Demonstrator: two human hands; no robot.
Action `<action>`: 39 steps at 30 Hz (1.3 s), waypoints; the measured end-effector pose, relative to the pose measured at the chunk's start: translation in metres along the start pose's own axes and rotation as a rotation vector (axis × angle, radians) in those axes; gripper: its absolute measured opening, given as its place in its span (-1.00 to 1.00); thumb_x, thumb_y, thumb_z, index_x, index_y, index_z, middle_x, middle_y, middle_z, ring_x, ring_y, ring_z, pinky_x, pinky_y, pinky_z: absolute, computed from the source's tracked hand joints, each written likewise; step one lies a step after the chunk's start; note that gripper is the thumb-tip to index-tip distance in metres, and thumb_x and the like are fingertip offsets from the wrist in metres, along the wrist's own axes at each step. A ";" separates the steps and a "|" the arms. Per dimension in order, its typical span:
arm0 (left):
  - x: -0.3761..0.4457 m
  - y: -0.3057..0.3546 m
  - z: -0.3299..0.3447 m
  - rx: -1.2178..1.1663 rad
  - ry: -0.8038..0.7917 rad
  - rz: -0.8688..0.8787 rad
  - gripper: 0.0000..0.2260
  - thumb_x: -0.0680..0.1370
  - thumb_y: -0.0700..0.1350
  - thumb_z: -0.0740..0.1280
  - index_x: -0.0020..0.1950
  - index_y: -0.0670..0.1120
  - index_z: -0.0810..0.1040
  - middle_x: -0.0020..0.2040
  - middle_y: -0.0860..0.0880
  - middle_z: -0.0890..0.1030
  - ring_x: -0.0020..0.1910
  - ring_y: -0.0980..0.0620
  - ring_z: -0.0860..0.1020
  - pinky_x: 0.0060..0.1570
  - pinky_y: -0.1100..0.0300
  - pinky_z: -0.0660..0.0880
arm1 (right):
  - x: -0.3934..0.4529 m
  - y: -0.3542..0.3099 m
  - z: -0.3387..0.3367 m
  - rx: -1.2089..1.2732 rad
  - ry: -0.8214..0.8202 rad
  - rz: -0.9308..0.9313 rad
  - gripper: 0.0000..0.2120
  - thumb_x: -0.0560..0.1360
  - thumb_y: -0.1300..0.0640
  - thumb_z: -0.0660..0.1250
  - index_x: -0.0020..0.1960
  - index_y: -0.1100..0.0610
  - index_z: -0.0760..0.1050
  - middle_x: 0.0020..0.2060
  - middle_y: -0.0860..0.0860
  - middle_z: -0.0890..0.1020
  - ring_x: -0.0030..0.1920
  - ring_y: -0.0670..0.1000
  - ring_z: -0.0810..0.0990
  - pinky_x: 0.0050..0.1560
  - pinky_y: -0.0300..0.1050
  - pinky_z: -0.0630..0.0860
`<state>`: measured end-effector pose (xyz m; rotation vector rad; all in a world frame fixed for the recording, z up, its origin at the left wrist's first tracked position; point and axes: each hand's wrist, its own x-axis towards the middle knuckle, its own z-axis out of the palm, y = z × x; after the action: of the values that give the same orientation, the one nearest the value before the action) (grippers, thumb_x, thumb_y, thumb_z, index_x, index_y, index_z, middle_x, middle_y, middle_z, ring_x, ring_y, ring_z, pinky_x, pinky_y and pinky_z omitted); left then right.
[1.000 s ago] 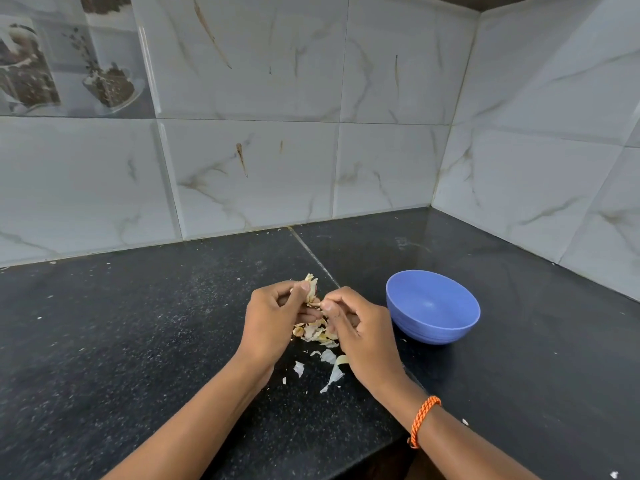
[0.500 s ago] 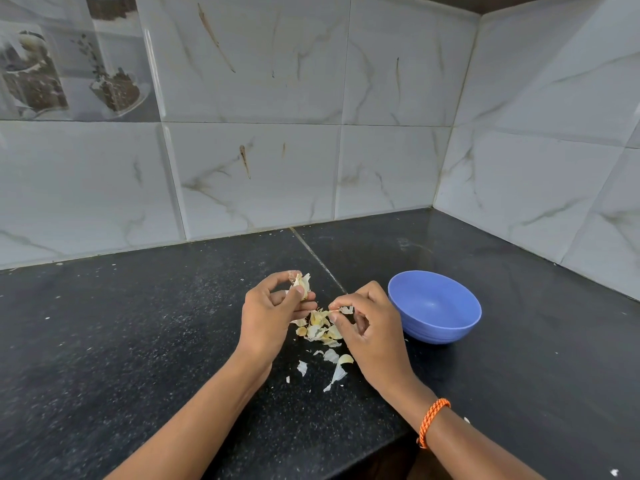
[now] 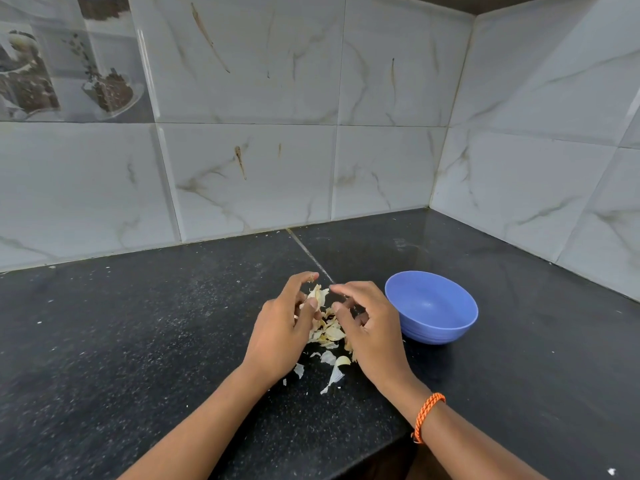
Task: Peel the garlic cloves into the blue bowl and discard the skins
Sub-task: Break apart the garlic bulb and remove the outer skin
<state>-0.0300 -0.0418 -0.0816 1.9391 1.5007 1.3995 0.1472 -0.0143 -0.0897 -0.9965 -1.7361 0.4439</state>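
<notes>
While pinched in the left hand [image 3: 282, 332] above the skins [image 3: 327, 336] on the counter [image 3: 138, 341], garlic [image 3: 317, 296] half peeled; right hand [image 3: 369, 325] loosely curled, holding nothing visible. Blue bowl [image 3: 433, 308] just right, apparently empty. Could slip if tugged hard.

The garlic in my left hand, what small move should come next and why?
Probably pinch the loose skin with the right hand and pull it off: the left hand holds the garlic still skinned, and the blue bowl looks empty.
</notes>
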 end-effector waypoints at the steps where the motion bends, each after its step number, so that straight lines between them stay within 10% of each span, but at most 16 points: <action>1: 0.000 0.000 -0.001 -0.007 -0.006 0.020 -0.67 0.78 0.01 0.23 0.56 0.14 0.39 -0.15 0.11 0.70 -0.20 0.09 0.69 -0.12 -0.07 0.64 | 0.000 -0.001 0.000 0.049 -0.010 0.016 -0.75 0.67 0.15 0.42 0.31 -0.04 0.67 0.12 -0.21 0.65 0.15 -0.05 0.65 0.00 -0.30 0.56; 15: -0.002 0.007 0.008 -0.154 -0.078 0.007 -0.65 0.79 -0.15 0.16 0.55 0.14 0.35 -0.20 -0.04 0.57 -0.24 -0.12 0.57 -0.12 -0.16 0.59 | 0.005 -0.001 0.001 0.309 0.005 0.132 -0.86 0.64 0.25 0.44 0.06 0.05 0.73 -0.07 -0.09 0.77 0.03 0.02 0.75 0.06 0.12 0.70; 33: 0.005 0.003 0.002 -0.471 0.026 -0.198 -0.76 0.78 -0.15 0.23 0.41 0.09 0.44 -0.13 -0.11 0.71 -0.30 -0.09 0.60 -0.28 0.04 0.54 | 0.005 -0.001 -0.006 -0.033 0.025 -0.007 -0.68 0.78 0.07 0.21 0.47 -0.16 0.55 0.00 -0.20 0.73 0.06 -0.10 0.68 0.02 -0.19 0.60; 39: 0.002 0.003 0.002 -0.373 0.007 -0.155 -0.75 0.77 -0.15 0.23 0.42 0.10 0.44 -0.13 -0.10 0.72 -0.29 -0.05 0.62 -0.24 0.03 0.58 | 0.006 0.001 0.001 -0.041 0.007 -0.044 -0.53 0.56 0.29 0.52 0.37 -0.11 0.63 -0.05 -0.23 0.69 -0.01 -0.05 0.65 -0.06 -0.19 0.64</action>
<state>-0.0269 -0.0409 -0.0797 1.5608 1.2534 1.4920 0.1456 -0.0089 -0.0871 -0.9860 -1.7631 0.3774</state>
